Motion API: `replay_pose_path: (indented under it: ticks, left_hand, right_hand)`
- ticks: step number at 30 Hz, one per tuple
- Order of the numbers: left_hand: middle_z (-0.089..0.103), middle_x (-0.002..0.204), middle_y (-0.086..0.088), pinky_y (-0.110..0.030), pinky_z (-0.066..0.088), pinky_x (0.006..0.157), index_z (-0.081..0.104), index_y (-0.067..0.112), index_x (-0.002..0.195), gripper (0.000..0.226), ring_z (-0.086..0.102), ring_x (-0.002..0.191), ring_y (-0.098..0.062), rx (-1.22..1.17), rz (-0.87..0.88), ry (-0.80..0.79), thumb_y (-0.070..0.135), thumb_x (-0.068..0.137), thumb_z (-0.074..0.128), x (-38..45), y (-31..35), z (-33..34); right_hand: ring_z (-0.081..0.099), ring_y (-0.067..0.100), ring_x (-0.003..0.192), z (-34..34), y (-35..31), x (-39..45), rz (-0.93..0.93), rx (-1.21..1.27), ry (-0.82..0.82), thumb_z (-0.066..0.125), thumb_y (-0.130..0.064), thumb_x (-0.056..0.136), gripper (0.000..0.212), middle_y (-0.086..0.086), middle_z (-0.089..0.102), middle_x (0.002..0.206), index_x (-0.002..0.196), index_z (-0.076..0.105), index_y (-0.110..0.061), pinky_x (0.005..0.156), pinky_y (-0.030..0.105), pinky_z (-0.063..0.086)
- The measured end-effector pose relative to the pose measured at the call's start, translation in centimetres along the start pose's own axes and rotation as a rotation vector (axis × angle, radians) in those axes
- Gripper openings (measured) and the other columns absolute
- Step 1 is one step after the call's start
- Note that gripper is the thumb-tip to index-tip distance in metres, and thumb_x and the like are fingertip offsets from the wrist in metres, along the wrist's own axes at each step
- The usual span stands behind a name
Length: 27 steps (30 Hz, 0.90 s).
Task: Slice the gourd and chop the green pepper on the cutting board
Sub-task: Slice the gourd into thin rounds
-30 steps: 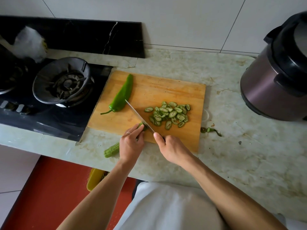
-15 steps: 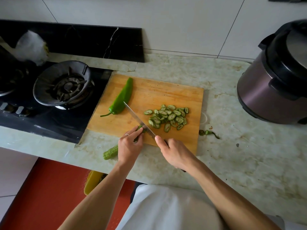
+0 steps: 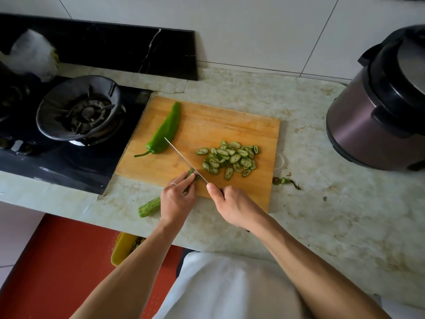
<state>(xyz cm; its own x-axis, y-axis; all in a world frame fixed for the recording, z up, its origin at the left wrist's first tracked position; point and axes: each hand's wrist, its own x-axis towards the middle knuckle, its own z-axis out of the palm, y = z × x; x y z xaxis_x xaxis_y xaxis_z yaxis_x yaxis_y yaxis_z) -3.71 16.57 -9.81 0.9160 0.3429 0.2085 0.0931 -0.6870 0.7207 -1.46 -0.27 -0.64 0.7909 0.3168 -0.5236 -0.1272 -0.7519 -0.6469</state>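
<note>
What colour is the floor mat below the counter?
Red-orange floor mat, seen best in the head view, lower left.

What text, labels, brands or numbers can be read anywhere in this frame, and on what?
None can be read.
Pressure cooker: no label or brand shows on the side in view.
Gas stove: front controls are too small and dark to read.
Cutting board, knife: no markings show.

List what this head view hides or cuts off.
- Knife handle: buried in the right hand; only the blade shows.
- Gourd middle: covered by the left hand.
- Cooker: cut by the right edge.
- Yellow bin: mostly under the counter.
</note>
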Motion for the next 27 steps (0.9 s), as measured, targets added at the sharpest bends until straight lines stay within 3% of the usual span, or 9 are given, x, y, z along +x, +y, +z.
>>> replay_pose_path:
  ticks: [5, 11, 17, 20, 22, 27]
  left_hand:
    - [0.072, 0.117, -0.011, -0.021, 0.046, 0.1, 0.078, 0.014, 0.108, 0.029, 0.069, 0.108, -0.02, -0.005, -0.025, -0.023, 0.001, 0.082, 0.075, 0.3, 0.0, -0.2]
    - [0.072, 0.117, -0.009, -0.029, 0.052, 0.098, 0.078, 0.013, 0.109, 0.029, 0.068, 0.108, -0.018, -0.023, -0.015, -0.008, 0.001, 0.083, 0.074, 0.4, 0.0, -0.3]
    - [0.073, 0.114, -0.008, -0.028, 0.053, 0.097, 0.077, 0.012, 0.112, 0.029, 0.069, 0.107, -0.018, -0.009, -0.002, -0.008, 0.003, 0.084, 0.075, 0.5, -0.2, -0.3]
    - [0.074, 0.113, -0.008, -0.02, 0.048, 0.096, 0.077, 0.01, 0.112, 0.029, 0.067, 0.107, -0.02, 0.025, 0.015, -0.017, 0.003, 0.084, 0.076, 0.4, -0.1, -0.4]
    - [0.073, 0.113, -0.008, -0.024, 0.049, 0.094, 0.076, 0.01, 0.113, 0.028, 0.065, 0.108, -0.023, 0.065, 0.031, -0.028, 0.005, 0.085, 0.075, 0.3, -0.1, -0.4]
    - [0.07, 0.113, -0.012, -0.036, 0.055, 0.082, 0.076, 0.009, 0.113, 0.028, 0.06, 0.107, -0.029, 0.181, 0.12, -0.005, 0.004, 0.086, 0.073, 0.0, -0.7, -0.1]
  right_hand:
    - [0.05, 0.02, 0.045, 0.5, -0.7, 1.2, 0.034, 0.056, -0.029, 0.026, -0.063, 0.1, 0.064, 0.004, 0.049, 0.057, 0.064, 0.044, -0.013, 0.04, 0.027, 0.04]
    - [0.046, 0.018, 0.053, 1.3, 0.6, 0.4, 0.008, -0.015, 0.011, 0.028, -0.059, 0.102, 0.063, 0.004, 0.049, 0.06, 0.059, 0.042, -0.014, 0.046, 0.028, 0.03]
    - [0.055, 0.027, 0.068, 1.5, -0.1, 1.5, -0.017, -0.026, 0.021, 0.026, -0.06, 0.102, 0.062, 0.01, 0.057, 0.072, 0.064, 0.046, -0.015, 0.061, 0.031, 0.035]
    - [0.056, 0.026, 0.055, 1.2, 0.2, 1.4, 0.029, 0.029, 0.012, 0.024, -0.061, 0.101, 0.066, 0.007, 0.054, 0.062, 0.065, 0.048, -0.01, 0.048, 0.03, 0.038]
    - [0.055, 0.023, 0.048, 0.7, 0.6, 1.3, 0.081, 0.063, 0.029, 0.024, -0.063, 0.1, 0.067, 0.006, 0.055, 0.062, 0.067, 0.05, -0.011, 0.04, 0.026, 0.039]
    - [0.062, 0.032, 0.075, 0.2, 1.4, 0.9, 0.073, 0.063, 0.079, 0.028, -0.066, 0.098, 0.071, 0.013, 0.065, 0.081, 0.077, 0.061, -0.007, 0.068, 0.041, 0.053]
